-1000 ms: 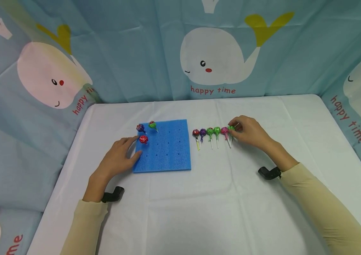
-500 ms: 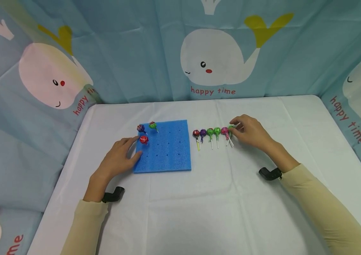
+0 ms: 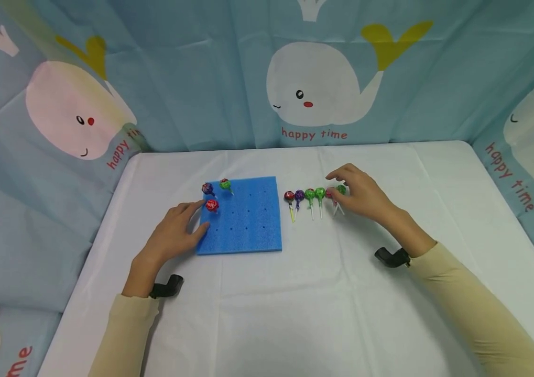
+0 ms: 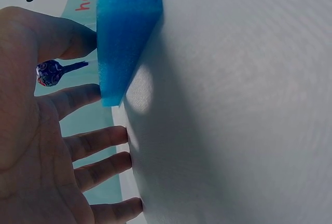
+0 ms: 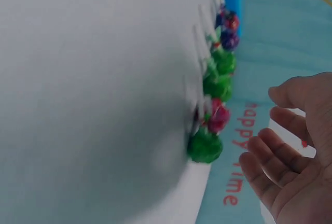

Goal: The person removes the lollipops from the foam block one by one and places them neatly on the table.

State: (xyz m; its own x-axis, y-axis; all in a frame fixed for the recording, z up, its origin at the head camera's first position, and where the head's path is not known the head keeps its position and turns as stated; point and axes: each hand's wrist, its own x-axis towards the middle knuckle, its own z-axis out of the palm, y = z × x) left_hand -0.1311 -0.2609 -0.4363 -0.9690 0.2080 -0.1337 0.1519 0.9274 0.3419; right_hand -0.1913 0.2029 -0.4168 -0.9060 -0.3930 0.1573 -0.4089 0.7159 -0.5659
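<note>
A blue foam board [image 3: 248, 241] with rows of small holes lies on the table, a purple lollipop [image 3: 207, 188], a green lollipop [image 3: 225, 184] and a red lollipop [image 3: 212, 205] standing in its far left part. My left hand [image 3: 172, 233] rests at the board's left edge, thumb and forefinger touching it, the other fingers spread in the left wrist view. To the right of the board lies a row of several lollipops, among them a dark red one [image 3: 289, 196] and a green one [image 3: 320, 193]. My right hand [image 3: 361, 193] hovers over the row's right end, fingers relaxed and holding nothing, partly hiding a pink lollipop [image 5: 219, 115].
A white cloth covers the table [image 3: 295, 314]. Behind it hangs a blue curtain [image 3: 229, 94] printed with whales. A black wrist camera [image 3: 391, 257] sits on the right wrist and another [image 3: 167, 286] on the left.
My right hand has let go of the rightmost green lollipop, which lies beside the pink one, and has moved slightly left and up. The left hand has stayed at the board.
</note>
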